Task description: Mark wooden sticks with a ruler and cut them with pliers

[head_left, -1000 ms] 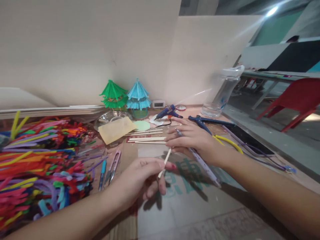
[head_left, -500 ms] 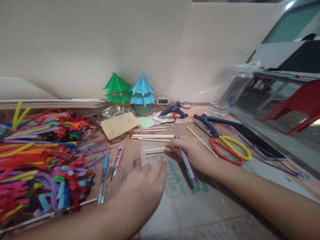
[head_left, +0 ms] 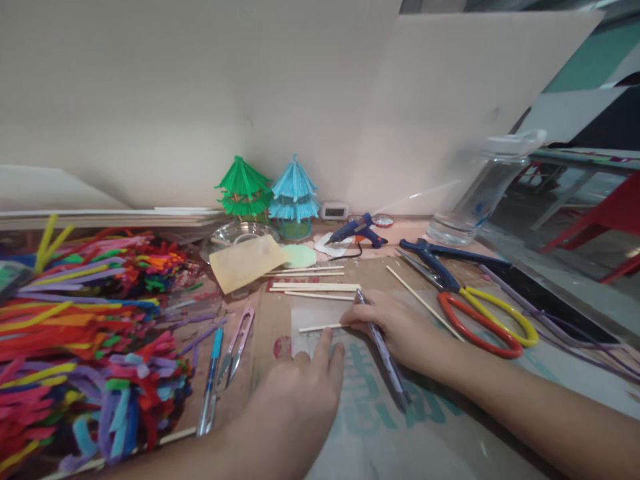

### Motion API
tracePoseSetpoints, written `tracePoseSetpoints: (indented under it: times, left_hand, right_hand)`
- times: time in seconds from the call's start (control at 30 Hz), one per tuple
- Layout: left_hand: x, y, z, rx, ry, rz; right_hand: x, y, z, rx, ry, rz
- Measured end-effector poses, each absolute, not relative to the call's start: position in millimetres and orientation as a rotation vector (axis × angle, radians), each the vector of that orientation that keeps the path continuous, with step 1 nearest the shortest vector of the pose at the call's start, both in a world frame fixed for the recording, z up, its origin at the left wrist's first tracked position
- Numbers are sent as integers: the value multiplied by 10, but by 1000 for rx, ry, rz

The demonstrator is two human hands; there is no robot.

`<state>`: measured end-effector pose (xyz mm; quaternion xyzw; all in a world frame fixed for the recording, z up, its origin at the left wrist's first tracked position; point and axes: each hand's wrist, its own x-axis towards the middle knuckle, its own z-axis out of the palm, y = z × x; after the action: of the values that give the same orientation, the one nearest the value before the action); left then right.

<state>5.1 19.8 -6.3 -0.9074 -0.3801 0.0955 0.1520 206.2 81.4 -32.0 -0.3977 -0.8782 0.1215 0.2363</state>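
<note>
Head view: cluttered cardboard worktop (head_left: 450, 427), beige wall (head_left: 200, 100).

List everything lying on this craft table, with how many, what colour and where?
pipe cleaners: big pile, many colours, left
paper trees: two, green and blue, by back wall
glue gun: one, blue, back centre
wooden sticks: several, pale, centre
short stick: one, pale, on clear ruler
scissors: one large pair, red and yellow handles, right
thread snips: one, lilac, left of centre
water bottle: one, clear, back right
left hand: flat on the ruler
right hand: holds a pen, fingers at the short stick
</note>
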Motion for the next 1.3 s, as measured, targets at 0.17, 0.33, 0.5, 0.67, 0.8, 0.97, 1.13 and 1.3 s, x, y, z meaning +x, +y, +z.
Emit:
tracePoseSetpoints:
  times: [0.17,0.33,0.5,0.67,0.8,0.97,1.13,1.3]
  left_hand:
    - [75,230,34,-2651,-1085,342]
    - [101,245,128,-2703,-1142,414]
    - [82,251,68,-2692,-1165,411]
    - [42,266,-54,-2655,-1093,259]
    - [27,282,-129,-2639,-1099,197]
    - [49,257,-111,-2624,-1066,235]
    - [59,208,-72,-2644,-1068,236]
    - [73,221,-123,-2663,-1061,172]
  right_hand:
    - [2032,796,-319,-1088,-2400,347]
    - [2018,785,-321,-1082,-2415,314]
    - [2021,803,-335,-1063,-2394,322]
    - [2021,797,-325,-1094,-2389,360]
    - [2025,797,-342,-1089,-2401,352]
    - [2046,815,-378,-1056,-2411,329]
    - [2071,814,-357,-1061,-2419,298]
    - [2092,815,-365,-1060,-2431,288]
